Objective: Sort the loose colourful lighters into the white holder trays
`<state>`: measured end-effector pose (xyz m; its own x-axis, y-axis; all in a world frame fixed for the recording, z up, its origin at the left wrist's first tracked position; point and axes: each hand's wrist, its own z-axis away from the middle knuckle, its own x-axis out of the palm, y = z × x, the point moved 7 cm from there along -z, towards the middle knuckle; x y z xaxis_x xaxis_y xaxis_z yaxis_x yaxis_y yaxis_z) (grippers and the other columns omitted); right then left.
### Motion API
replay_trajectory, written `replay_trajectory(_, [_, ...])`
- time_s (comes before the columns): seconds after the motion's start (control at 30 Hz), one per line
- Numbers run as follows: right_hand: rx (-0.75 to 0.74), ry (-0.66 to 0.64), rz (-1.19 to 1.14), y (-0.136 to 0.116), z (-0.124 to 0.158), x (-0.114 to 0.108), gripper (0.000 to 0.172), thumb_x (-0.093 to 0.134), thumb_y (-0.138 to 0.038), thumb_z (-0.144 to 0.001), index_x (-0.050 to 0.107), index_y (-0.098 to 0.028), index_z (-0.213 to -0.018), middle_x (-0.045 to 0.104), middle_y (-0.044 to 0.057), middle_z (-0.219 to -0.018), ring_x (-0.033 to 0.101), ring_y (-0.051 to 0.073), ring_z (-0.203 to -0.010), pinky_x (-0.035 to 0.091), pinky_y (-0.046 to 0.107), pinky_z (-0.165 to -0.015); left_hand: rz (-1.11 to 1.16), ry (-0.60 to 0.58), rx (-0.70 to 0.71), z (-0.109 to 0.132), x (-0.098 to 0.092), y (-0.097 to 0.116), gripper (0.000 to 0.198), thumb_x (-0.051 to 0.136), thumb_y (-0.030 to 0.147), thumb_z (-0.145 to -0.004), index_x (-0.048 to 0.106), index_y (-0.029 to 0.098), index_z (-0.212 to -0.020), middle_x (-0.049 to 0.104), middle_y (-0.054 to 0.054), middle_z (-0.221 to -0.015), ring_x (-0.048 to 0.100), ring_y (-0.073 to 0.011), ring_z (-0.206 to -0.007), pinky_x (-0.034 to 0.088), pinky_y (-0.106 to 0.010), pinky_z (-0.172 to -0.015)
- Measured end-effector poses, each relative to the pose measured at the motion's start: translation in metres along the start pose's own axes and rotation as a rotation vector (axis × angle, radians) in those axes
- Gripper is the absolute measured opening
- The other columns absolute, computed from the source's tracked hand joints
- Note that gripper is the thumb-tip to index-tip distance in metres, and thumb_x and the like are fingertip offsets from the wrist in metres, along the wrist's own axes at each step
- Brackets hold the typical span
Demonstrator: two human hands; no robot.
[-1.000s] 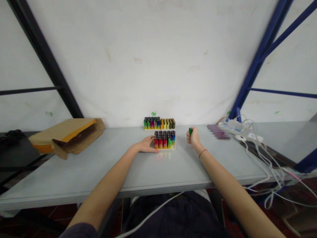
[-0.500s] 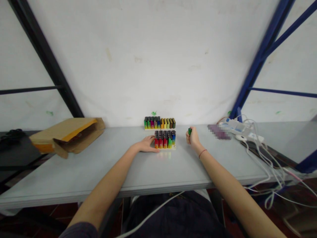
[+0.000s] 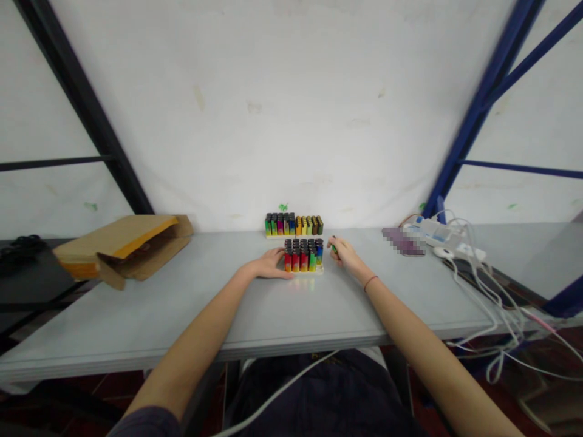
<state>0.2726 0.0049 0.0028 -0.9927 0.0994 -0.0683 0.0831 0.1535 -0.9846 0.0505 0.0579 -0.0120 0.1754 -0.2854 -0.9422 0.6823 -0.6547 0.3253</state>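
In the middle of the table, a block of lighters (image 3: 300, 257) stands upright in rows, red, green and blue with black tops. They sit in a pale tray (image 3: 320, 271), with a bare spot at its front right corner. My left hand (image 3: 268, 265) grips the left side of this tray, thumb at the front corner and fingers farther back. Just right of the block, my right hand (image 3: 346, 255) is closed around a green lighter (image 3: 334, 249), which is tilted and mostly covered by the fingers. Behind stand multicoloured lighters (image 3: 280, 225) and yellow to brown lighters (image 3: 309, 226).
An open padded cardboard envelope (image 3: 122, 246) lies on the left of the grey table (image 3: 218, 303). At the right are a power strip (image 3: 432, 229), tangled white cables (image 3: 498, 303) and a dark flat device (image 3: 478, 282). A white wall rises behind.
My right hand has moved left toward the tray, and the green lighter has tipped from upright to slanted. My left hand stays at the tray's side.
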Motion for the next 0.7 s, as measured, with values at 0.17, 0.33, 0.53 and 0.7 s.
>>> replay_trajectory(0.17, [-0.135,-0.192,-0.004,-0.012,0.002,0.008,0.036,0.062,-0.051,-0.076,0.063,-0.016,-0.074,0.058,-0.001,-0.063,0.051,0.011,-0.057,0.038,0.023,-0.055,0.0,0.0,0.008,0.0,0.0,0.0,0.104,0.057,0.077,-0.063,0.034,0.015,-0.144,0.027,-0.014,-0.154,0.026,-0.0353,-0.14,0.021,-0.039,-0.115])
replay_trajectory(0.33, [-0.164,-0.199,0.081,-0.017,0.005,0.004,0.045,0.067,-0.051,-0.074,0.072,-0.014,-0.099,0.046,-0.005,-0.054,0.039,0.009,-0.051,0.031,0.022,-0.05,-0.004,0.0,0.007,0.0,0.0,0.001,0.103,0.057,0.076,-0.064,0.034,0.014,-0.144,0.027,-0.014,-0.154,0.026,-0.035,-0.139,0.021,-0.038,-0.115])
replay_trajectory(0.53, [-0.152,-0.215,0.152,-0.021,0.01,0.009,0.042,0.073,-0.044,-0.069,0.073,-0.014,-0.098,0.057,-0.002,-0.058,0.045,0.01,-0.053,0.036,0.023,-0.05,0.002,0.002,0.011,0.0,0.0,0.001,0.103,0.058,0.074,-0.064,0.035,0.013,-0.144,0.026,-0.015,-0.154,0.027,-0.0347,-0.138,0.022,-0.038,-0.115])
replay_trajectory(0.7, [-0.168,-0.138,0.163,-0.024,0.01,0.006,0.044,0.076,-0.039,-0.065,0.072,-0.014,-0.101,0.065,0.001,-0.066,0.053,0.011,-0.055,0.042,0.024,-0.054,0.003,-0.001,0.014,-0.001,0.0,0.001,0.105,0.057,0.076,-0.063,0.034,0.013,-0.144,0.025,-0.015,-0.155,0.027,-0.0344,-0.139,0.021,-0.039,-0.115])
